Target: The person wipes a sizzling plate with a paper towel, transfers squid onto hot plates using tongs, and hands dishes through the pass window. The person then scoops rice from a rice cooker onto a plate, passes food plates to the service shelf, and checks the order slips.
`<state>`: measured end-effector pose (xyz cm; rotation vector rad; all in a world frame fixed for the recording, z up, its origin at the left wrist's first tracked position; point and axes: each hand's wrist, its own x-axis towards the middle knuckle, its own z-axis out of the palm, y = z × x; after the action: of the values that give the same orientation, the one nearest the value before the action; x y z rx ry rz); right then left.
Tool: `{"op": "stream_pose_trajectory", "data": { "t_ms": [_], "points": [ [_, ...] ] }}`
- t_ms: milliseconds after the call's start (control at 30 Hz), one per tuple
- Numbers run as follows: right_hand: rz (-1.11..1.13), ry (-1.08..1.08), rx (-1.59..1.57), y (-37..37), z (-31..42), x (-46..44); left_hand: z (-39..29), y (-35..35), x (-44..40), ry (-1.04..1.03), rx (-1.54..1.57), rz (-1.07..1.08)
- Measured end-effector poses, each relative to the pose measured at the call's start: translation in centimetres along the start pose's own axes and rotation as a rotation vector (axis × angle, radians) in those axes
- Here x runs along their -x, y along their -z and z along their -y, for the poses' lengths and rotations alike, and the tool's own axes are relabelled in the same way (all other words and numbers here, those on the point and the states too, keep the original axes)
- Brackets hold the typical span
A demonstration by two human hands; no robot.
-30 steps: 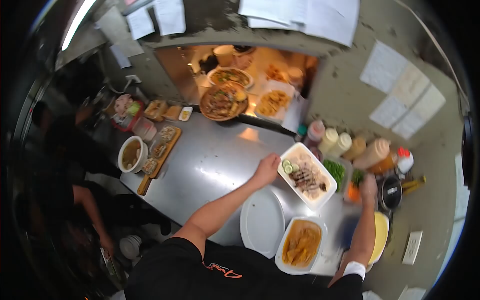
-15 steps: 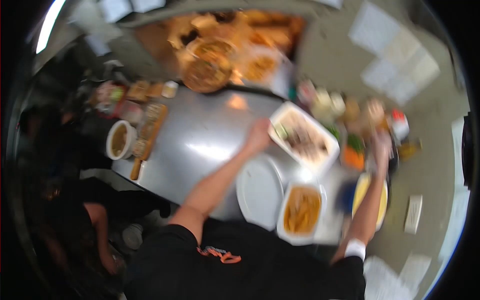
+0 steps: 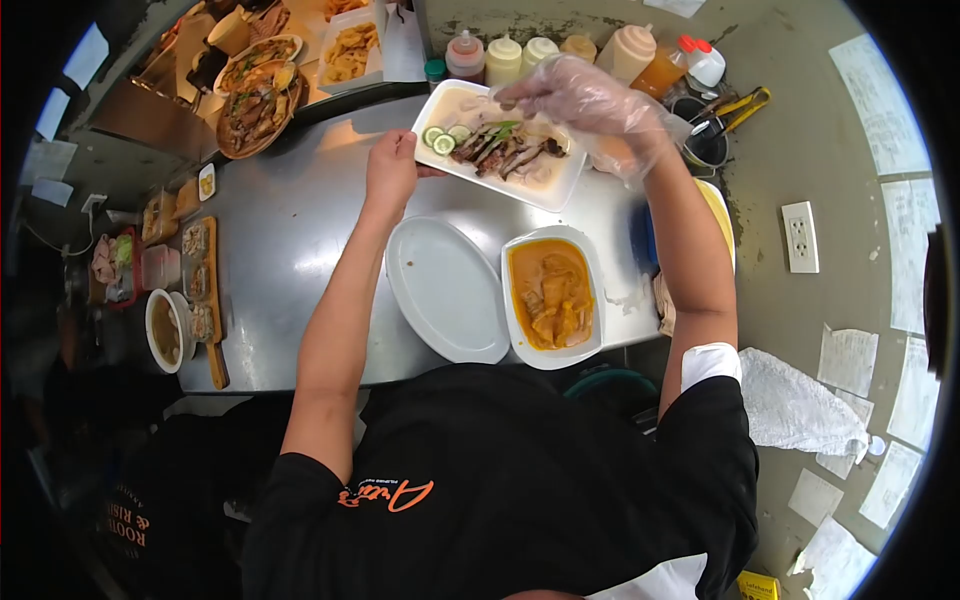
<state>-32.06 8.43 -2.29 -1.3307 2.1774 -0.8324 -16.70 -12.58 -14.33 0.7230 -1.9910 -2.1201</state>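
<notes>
My left hand [image 3: 392, 170] grips the left end of a white rectangular dish [image 3: 500, 188], which is raised over the steel counter. Cucumber slices [image 3: 443, 142], grilled dark meat [image 3: 500, 150] and a pale sauce are in the dish, with a bit of green on the meat. Above the dish's right part is my right hand [image 3: 570, 98] in a clear plastic glove, its fingers pinched together near the far rim; what they hold, if anything, is too small to tell. Nearer me lie an oval white plate [image 3: 447, 290] and a white dish of orange stew [image 3: 551, 290].
Sauce bottles [image 3: 503, 60] line the wall behind the dish. Tongs [image 3: 745, 108] rest in a dark container at the right. Plated food [image 3: 258, 112] stands in the pass window. A wooden board [image 3: 215, 350] and a soup bowl [image 3: 165, 330] are at the left, near a person in black.
The view has turned to the right and down. My right hand has moved from the containers at the right to above the dish. Green now lies on the meat.
</notes>
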Motion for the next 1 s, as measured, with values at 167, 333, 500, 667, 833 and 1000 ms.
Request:
{"op": "stream_pose_trajectory", "data": {
  "t_ms": [167,333,500,667,833,1000],
  "points": [
    [-0.066,-0.001,-0.09,0.4,-0.3,-0.4,0.9,0.5,-1.1,-0.043,0.005,-0.024],
    [-0.271,-0.141,-0.072,2.9,-5.0,0.9,3.2,2.0,-2.7,-0.093,-0.021,-0.026],
    [-0.004,-0.468,0.793,2.1,-23.5,3.7,3.9,3.6,-2.4,-0.015,0.003,-0.045],
    [-0.358,-0.737,0.476,-3.3,-27.1,4.9,5.1,3.5,-2.5,0.011,0.015,-0.05],
    [-0.468,-0.653,0.485,-1.5,-24.7,7.3,5.6,3.1,-2.7,0.02,0.017,-0.025],
    [-0.703,-0.473,-0.045,-0.5,-20.0,7.8,5.9,1.2,-3.7,0.021,-0.018,-0.01]
  ]
}}
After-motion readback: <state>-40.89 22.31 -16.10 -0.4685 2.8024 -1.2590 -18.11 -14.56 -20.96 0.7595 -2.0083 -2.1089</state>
